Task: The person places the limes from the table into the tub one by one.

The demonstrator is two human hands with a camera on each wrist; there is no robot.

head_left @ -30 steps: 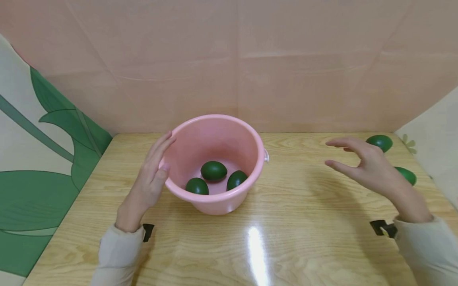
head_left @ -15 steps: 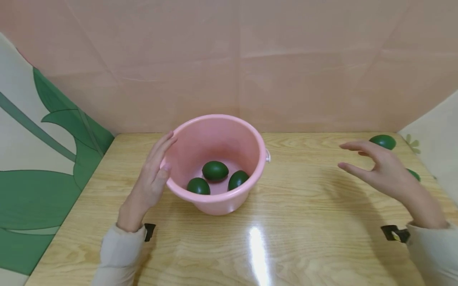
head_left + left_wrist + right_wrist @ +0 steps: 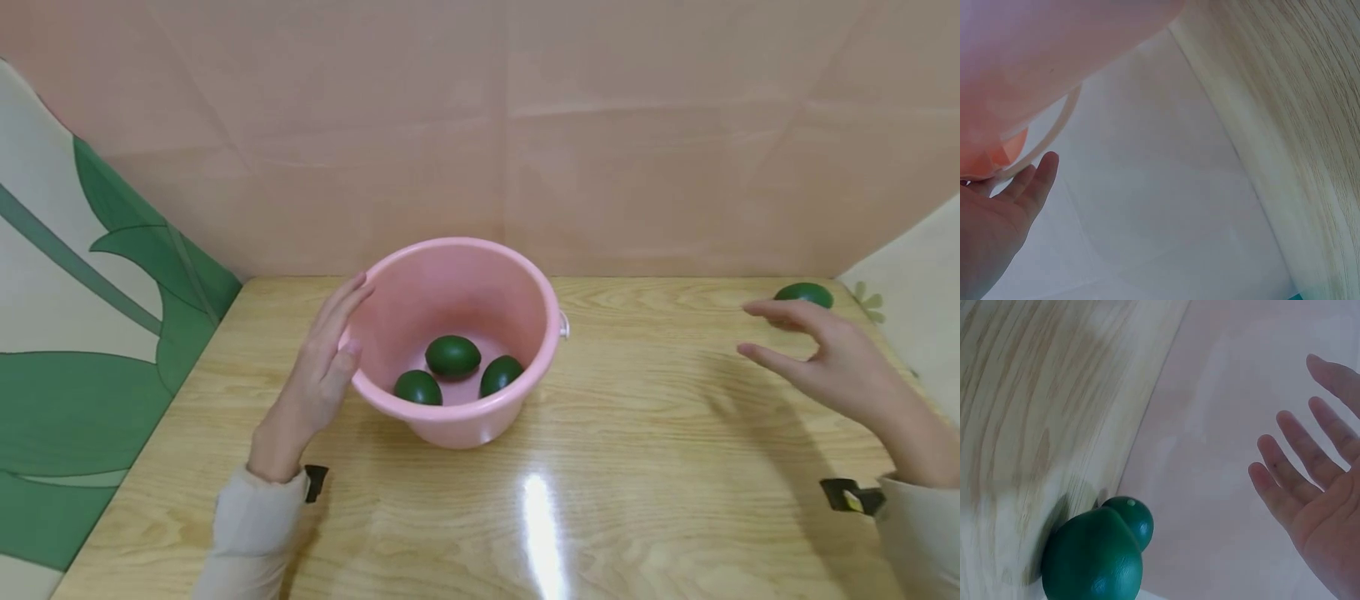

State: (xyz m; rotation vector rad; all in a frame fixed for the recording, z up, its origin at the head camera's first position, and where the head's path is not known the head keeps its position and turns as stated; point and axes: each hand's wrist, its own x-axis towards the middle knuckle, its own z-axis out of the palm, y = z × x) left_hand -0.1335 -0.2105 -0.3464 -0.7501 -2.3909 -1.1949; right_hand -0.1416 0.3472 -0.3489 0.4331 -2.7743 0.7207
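Observation:
A pink bucket stands on the table in the head view, with several dark green avocados lying at its bottom. My left hand rests against the bucket's left rim, fingers fairly straight; the left wrist view has its fingers beside the white handle. Out at the right, my right hand hovers over the table, thumb and fingers spread apart around nothing. Just behind it lies a far avocado. A nearer avocado shows in the right wrist view but is hidden behind my hand in the head view.
The wooden table ends against a pale pink wall at the back. A panel with painted green leaves flanks the left side, and a pale panel the right.
My right hand has moved to the right, still spread, and now covers the nearer loose avocado. The left hand has stayed on the bucket's rim.

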